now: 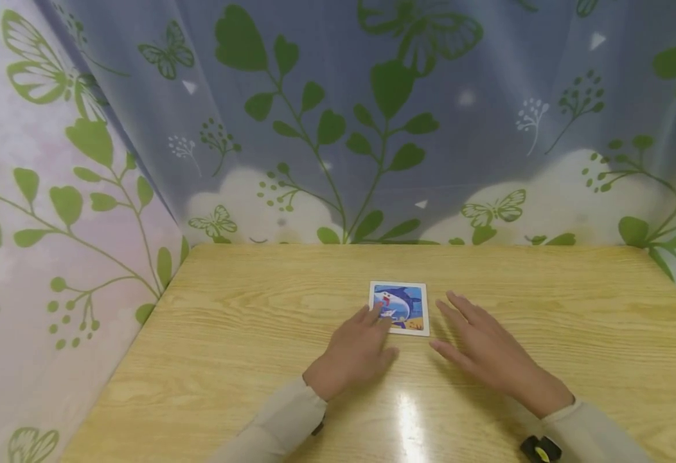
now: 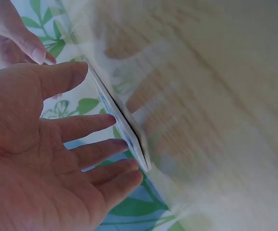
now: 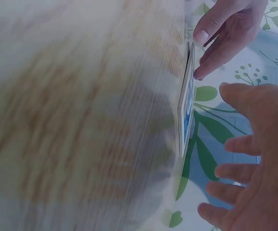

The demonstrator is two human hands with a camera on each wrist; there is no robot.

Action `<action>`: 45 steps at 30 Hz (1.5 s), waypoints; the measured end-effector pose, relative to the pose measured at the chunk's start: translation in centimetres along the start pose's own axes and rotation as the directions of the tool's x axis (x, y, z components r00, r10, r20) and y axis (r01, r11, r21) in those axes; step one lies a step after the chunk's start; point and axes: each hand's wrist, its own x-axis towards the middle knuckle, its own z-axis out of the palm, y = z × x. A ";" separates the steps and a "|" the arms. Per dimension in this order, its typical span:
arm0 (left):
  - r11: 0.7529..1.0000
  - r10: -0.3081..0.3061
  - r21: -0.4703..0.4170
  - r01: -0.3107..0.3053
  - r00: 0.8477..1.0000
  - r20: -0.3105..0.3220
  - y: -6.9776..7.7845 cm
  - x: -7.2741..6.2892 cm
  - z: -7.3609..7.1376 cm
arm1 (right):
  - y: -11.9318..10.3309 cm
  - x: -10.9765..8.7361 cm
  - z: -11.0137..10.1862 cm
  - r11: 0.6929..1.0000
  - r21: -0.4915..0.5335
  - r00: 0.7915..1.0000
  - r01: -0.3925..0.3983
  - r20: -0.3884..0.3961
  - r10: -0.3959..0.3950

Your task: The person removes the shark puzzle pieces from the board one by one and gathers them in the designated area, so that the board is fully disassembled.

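A square picture card [image 1: 409, 308] with a white border and a shark scene lies flat on the wooden table [image 1: 245, 308]. My left hand [image 1: 352, 350] reaches over its left edge, fingertips on the picture. In the left wrist view those fingers [image 2: 98, 154] are extended along the card [image 2: 122, 122]. To the right of the card, my right hand [image 1: 491, 350] hovers with fingers spread, apart from it. The right wrist view shows the card [image 3: 186, 110] edge-on, slightly thick, possibly more than one layer.
A curtain [image 1: 338, 128] printed with leaves and butterflies hangs behind the table's far edge. A similar pale cloth [image 1: 37, 257] covers the left side. A dark band [image 1: 540, 448] shows at the right wrist. Light glares off the table's near part.
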 end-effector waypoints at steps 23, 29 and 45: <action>0.995 0.036 0.094 -0.039 0.999 0.032 1.6 -1.2 0.8 | -1.5 2.4 2.1 0.993 0.049 0.983 0.103 0.147 -0.109; 0.993 0.061 0.103 -0.063 0.998 0.020 1.8 -1.7 0.7 | -1.6 2.7 2.4 0.988 0.042 0.975 0.151 0.156 -0.156; 0.982 -0.054 -0.184 0.030 0.991 -0.122 -0.9 0.7 -1.0 | -1.6 3.0 2.9 0.979 0.006 0.974 0.203 0.104 -0.202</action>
